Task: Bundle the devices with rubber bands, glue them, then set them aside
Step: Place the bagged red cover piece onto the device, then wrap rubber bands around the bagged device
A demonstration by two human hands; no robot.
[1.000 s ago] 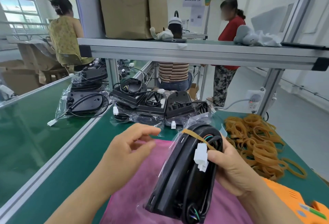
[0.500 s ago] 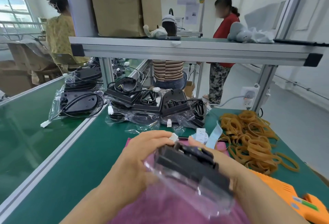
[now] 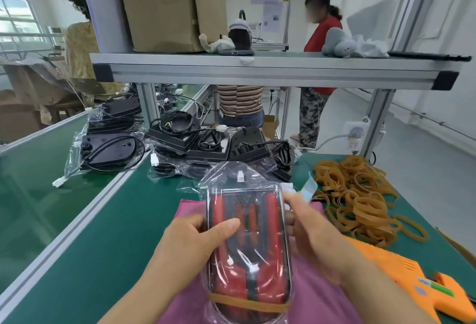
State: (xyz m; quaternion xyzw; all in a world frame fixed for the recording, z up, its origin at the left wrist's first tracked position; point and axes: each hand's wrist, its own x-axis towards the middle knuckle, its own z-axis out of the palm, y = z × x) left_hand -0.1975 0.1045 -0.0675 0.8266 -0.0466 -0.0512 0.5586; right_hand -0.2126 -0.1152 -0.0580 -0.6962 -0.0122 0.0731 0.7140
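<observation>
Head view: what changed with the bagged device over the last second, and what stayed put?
The device, earlier held on edge in the right hand with its black side showing, is now held flat, red face up. The left hand, free before, took hold of its left side. One rubber band stays around it. The rubber band pile, glue gun and pink cloth stayed put.

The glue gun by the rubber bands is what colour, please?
The glue gun is orange; the head view shows it.

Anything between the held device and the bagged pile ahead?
Nothing visible: left hand and right hand grip the device; only green bench lies before the pile; rubber bands and glue gun sit off right.
</observation>
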